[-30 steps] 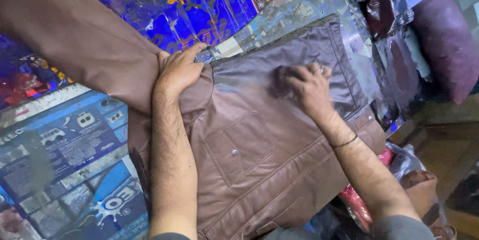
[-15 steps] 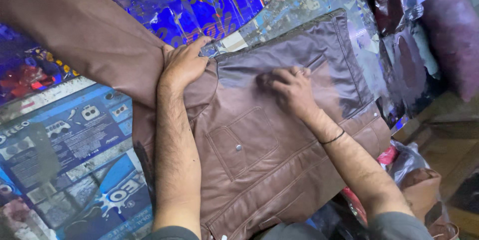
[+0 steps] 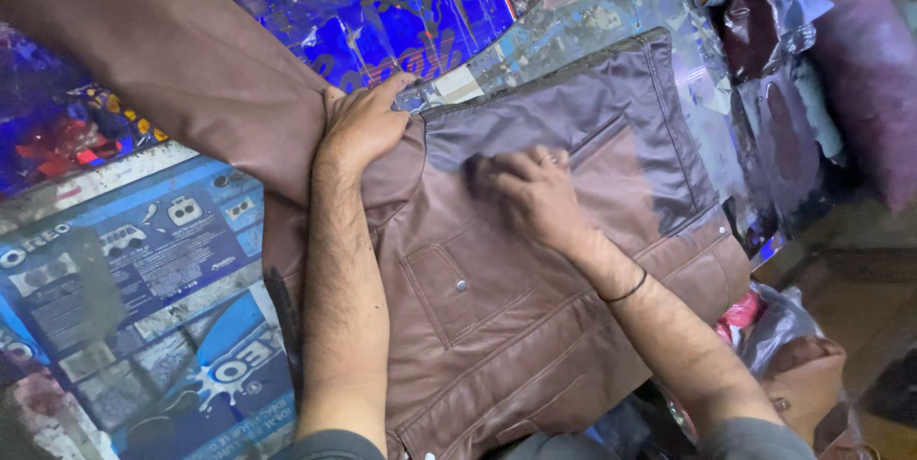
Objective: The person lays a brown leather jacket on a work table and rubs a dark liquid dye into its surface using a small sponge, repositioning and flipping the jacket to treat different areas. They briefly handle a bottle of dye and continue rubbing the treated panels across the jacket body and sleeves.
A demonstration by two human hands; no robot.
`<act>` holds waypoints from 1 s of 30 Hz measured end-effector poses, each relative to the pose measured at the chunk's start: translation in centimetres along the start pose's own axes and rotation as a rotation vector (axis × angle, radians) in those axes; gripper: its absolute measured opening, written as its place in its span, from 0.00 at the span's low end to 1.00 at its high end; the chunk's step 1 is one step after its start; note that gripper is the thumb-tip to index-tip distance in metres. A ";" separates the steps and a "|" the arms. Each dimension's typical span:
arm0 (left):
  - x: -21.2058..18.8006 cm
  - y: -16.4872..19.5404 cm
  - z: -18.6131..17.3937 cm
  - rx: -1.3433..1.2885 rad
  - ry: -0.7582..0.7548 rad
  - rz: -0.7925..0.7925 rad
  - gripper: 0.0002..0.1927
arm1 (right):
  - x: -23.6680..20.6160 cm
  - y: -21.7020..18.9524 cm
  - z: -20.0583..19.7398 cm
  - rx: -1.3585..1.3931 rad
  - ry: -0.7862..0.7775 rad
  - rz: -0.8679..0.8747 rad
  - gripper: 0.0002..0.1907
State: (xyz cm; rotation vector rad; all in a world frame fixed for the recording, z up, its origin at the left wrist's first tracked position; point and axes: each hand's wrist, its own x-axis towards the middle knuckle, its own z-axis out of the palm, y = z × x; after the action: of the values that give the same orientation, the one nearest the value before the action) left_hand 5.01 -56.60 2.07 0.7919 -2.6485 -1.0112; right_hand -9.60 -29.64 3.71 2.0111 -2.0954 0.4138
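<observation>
hidden: the right hand's (image 3: 530, 194) fingertips sit over a dark smudge on the leather; can't tell whether a cloth or pad is under them, too blurred. bottom edge of the view cuts off both forearms and the jacket's hem.
cut off: a big brown leather sleeve or panel (image 3: 162, 49) runs out of view at 10 o'clock; where it ends can't be seen.
hard to make out: clutter at 2 to 3 o'clock is a jumble of shiny dark and clear plastic wraps (image 3: 764, 68); single items not separable.
jacket: brown leather jacket (image 3: 535, 326) lies flat at centre, spread from 1 o'clock down to 6 o'clock, on the bench (image 3: 143, 307). snap pocket flap (image 3: 449, 278) just below centre.
wet patch: darker greyish area (image 3: 592, 106) on the jacket's upper part, at 1 o'clock from the right hand.
left hand: left hand (image 3: 363, 121) at 11 o'clock from centre, palm down, fingers curled over the jacket edge where the brown sleeve meets it; pressing, not a clear pinch.
right hand: fingers bent and together, flat against the leather at centre; whether they grip anything can't be told. black band (image 3: 626, 290) on the wrist.
bench cover: blue printed packaging sheets, 7 to 12 o'clock.
containers: crumpled plastic bag (image 3: 774, 336) at 4 o'clock, beside the jacket's lower edge; something pink-red (image 3: 735, 312) shows at its mouth, contents otherwise not readable.
brown lump: brown leather piece (image 3: 807, 384) at 5 o'clock, partly behind the right forearm.
</observation>
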 end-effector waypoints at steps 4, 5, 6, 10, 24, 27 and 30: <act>0.0 -0.1 0.2 -0.008 -0.016 -0.016 0.26 | -2.3 0.2 -1.3 -0.076 -0.015 0.248 0.15; 0.0 -0.2 0.2 -0.019 0.002 -0.006 0.25 | -3.0 0.3 -1.6 -0.163 0.001 0.336 0.13; 0.0 -0.2 0.3 -0.016 0.013 0.005 0.25 | -3.6 0.3 -1.7 -0.249 0.020 0.424 0.12; 0.0 -0.3 0.4 0.014 0.013 0.002 0.26 | -5.3 0.9 -1.7 -0.069 0.032 0.298 0.17; 0.1 0.0 0.1 0.005 -0.018 0.006 0.25 | -2.5 4.7 -1.4 -0.152 0.177 0.203 0.12; 0.2 -0.2 0.4 0.002 0.013 0.034 0.25 | -3.2 6.7 -0.5 -0.299 0.201 0.392 0.15; 0.2 -0.3 0.5 0.009 0.038 0.042 0.25 | -3.4 6.8 0.5 -0.100 0.125 0.243 0.12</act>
State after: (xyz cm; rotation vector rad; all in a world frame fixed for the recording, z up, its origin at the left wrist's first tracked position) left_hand 4.77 -56.63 1.55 0.7467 -2.6284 -0.9650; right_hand -16.20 -26.39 1.70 1.6377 -2.2409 0.4519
